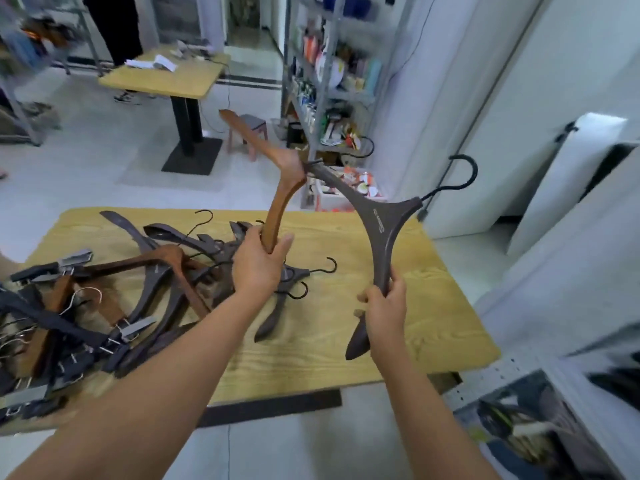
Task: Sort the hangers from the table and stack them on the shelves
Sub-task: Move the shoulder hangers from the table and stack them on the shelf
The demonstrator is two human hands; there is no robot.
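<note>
The sort looks barely begun. At the left the pile point(114, 299) of hangers lies tangled on the counter point(398, 271): dark ones, a few brown ones, some with metal clips and one wire hook showing. That makes most of the job still to do.

The left grip point(258, 265) is curled round the lower arm of a brown hanger point(277, 174), held upright above the pile. The right grip point(384, 317) is wrapped round one arm of a dark hanger point(377, 223), lifted clear of the counter with its black hook pointing up and right. The two hangers meet at their upper ends. I cannot tell if they are caught on each other or just touching. My guess is the step in hand is telling the two kinds apart, one per hand.

At the lower right a shelf point(519, 403) holds dark things, too blurred to say if they are stacked hangers, so I cannot tell what is done.

The counter is pale wood grain, bare on its right half. Beyond it, from the left: a second table point(166, 77) with papers, a person point(114, 26) standing behind it, a small stool point(249, 129), a metal rack point(329, 81) crowded with goods, then white panels point(571, 174) leaning by the wall. The floor is light and glossy.
</note>
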